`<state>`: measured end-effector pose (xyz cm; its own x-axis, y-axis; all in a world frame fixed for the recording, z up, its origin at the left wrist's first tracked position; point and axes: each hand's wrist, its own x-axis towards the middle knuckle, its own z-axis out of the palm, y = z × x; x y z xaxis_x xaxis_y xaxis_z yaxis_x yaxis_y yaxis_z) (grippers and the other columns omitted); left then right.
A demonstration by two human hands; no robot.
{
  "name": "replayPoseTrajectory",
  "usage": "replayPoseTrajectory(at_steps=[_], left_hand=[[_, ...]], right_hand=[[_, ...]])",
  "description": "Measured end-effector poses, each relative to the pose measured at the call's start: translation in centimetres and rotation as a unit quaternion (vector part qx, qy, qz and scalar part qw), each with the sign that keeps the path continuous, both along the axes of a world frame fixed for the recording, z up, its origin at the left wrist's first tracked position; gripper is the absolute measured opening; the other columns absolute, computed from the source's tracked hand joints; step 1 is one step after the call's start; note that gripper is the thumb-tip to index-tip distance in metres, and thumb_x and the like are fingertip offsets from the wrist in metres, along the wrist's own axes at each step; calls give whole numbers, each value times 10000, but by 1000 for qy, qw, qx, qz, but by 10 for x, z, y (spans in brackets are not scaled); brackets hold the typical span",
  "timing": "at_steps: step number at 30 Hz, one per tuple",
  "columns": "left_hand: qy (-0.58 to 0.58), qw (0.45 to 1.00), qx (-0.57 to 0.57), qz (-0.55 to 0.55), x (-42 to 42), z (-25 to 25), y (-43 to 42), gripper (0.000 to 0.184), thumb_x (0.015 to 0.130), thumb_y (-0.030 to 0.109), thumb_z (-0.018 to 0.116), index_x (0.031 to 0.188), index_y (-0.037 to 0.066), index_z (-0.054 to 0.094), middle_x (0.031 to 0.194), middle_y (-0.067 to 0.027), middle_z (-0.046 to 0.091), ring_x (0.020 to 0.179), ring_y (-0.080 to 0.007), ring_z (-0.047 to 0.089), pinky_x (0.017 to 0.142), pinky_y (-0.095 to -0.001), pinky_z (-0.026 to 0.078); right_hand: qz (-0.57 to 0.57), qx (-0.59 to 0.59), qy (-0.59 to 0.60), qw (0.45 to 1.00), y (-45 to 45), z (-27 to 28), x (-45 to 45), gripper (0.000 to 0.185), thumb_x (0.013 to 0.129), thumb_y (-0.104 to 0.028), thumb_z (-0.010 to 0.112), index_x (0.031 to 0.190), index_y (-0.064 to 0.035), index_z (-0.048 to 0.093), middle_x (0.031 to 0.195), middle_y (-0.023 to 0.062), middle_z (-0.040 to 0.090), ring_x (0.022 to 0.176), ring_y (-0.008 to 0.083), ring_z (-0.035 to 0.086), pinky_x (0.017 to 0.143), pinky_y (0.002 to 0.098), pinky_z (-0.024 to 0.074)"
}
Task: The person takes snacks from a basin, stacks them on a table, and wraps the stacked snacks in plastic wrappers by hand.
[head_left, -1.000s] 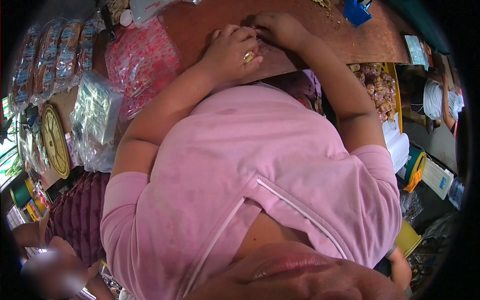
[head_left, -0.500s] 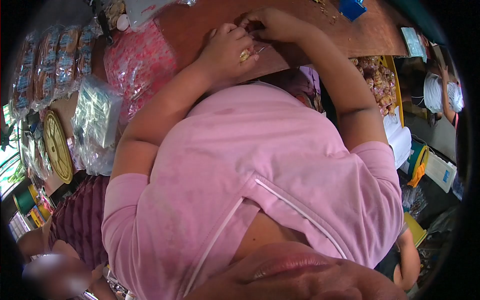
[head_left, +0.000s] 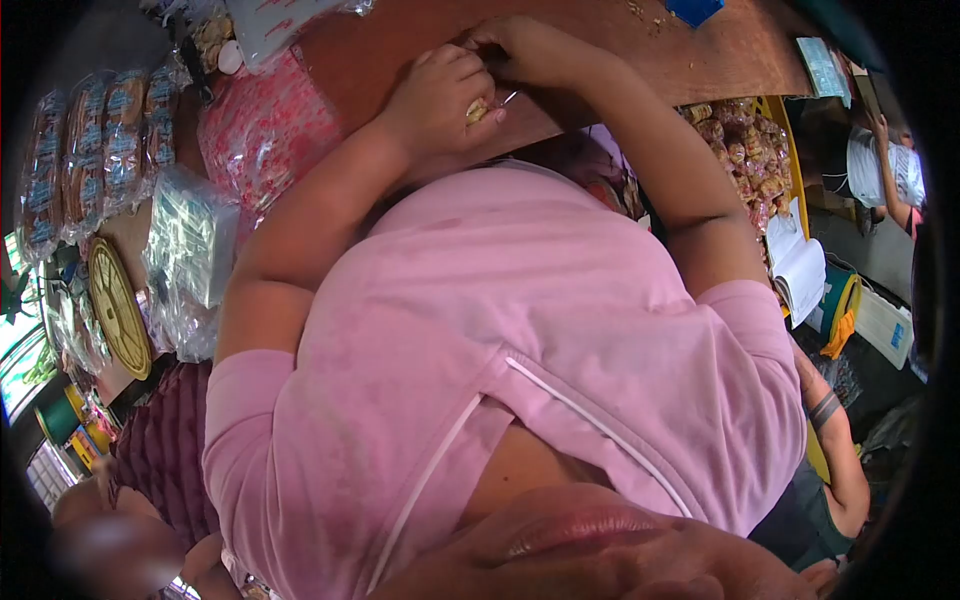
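Observation:
My left hand (head_left: 440, 98) is closed around a small yellowish piece (head_left: 476, 110), which shows between its fingers and thumb; a bit of clear plastic sticks out beside it. Against its fingertips rests my right hand (head_left: 525, 50), its fingers bent and pressed together in shadow, and what they hold is hidden. Both hands are over the brown tabletop (head_left: 600, 95), close to its near edge.
Left of the hands lie a red-and-white plastic bag (head_left: 265, 125), clear plastic packs (head_left: 190, 235) and wrapped brown goods (head_left: 82, 150). A yellow crate (head_left: 790, 165) of wrapped snacks stands at the right. Other people show at the lower left (head_left: 165, 440), lower right (head_left: 845, 470) and far right (head_left: 880, 170).
Both hands have shifted slightly left and stay together. The right hand has moved a little over the left fingertips. At the lower right, more of another person's arm shows.

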<state>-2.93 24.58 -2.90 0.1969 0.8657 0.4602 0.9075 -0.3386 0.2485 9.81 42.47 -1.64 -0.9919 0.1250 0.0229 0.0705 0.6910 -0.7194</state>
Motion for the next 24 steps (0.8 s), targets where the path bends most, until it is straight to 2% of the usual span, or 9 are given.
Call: replayPoseTrajectory(at_steps=[1, 4, 7, 10, 13, 19, 24], left_hand=[[8, 1000, 13, -1, 0, 1, 0, 267, 837, 389, 724, 831, 126, 675, 929, -60, 624, 1000, -306, 593, 860, -476, 481], [5, 1000, 14, -6, -1, 3, -2, 272, 844, 386, 716, 835, 118, 676, 949, -65, 630, 999, -296, 600, 860, -465, 478], [9, 1000, -14, -11, -1, 8, -2, 277, 850, 381, 709, 835, 107, 676, 959, -75, 632, 984, -294, 606, 841, -459, 478], [4, 999, -6, -32, -2, 5, 3, 280, 852, 377, 705, 826, 100, 673, 945, -78, 628, 946, -298, 610, 808, -456, 478], [1, 999, 11, -43, -3, 6, 6, 287, 853, 378, 704, 814, 96, 669, 936, -78, 624, 899, -299, 613, 782, -450, 478], [14, 998, -17, -58, -2, 14, 14, 311, 861, 400, 691, 820, 94, 654, 901, -75, 618, 845, -298, 611, 764, -440, 474], [13, 997, -36, -72, -3, 15, 19, 339, 880, 433, 671, 829, 99, 646, 854, -67, 608, 845, -301, 604, 759, -446, 468]], right_hand=[[-6, -11, -38, 999, -1, 3, -1, 340, 819, -81, 719, 1156, -35, 705, 1156, 159, 713, 1114, 390, 646, 958, 445, 516], [-39, 73, 8, 997, -6, -5, 2, 271, 795, -87, 719, 1058, -24, 719, 1093, 134, 729, 1044, 378, 656, 916, 444, 522], [-45, 190, 113, 974, -16, -9, 16, 185, 780, -112, 723, 946, -32, 726, 1085, 102, 725, 971, 335, 660, 862, 439, 530], [-44, 311, 135, 940, -25, -5, 33, 271, 797, -183, 712, 1041, -82, 768, 1096, 96, 734, 1031, 311, 661, 884, 440, 530], [12, 342, 169, 924, -34, -6, 43, 274, 781, -225, 722, 1009, -84, 776, 1150, 58, 714, 1080, 281, 627, 897, 432, 521], [-65, 230, 104, 965, -42, -3, 50, 252, 809, -228, 718, 1006, -82, 777, 1186, 88, 699, 1096, 307, 624, 934, 459, 504], [-60, 215, 149, 963, -34, -18, 49, 280, 821, -226, 719, 1051, -71, 755, 1173, 133, 693, 1052, 366, 643, 905, 475, 522]])
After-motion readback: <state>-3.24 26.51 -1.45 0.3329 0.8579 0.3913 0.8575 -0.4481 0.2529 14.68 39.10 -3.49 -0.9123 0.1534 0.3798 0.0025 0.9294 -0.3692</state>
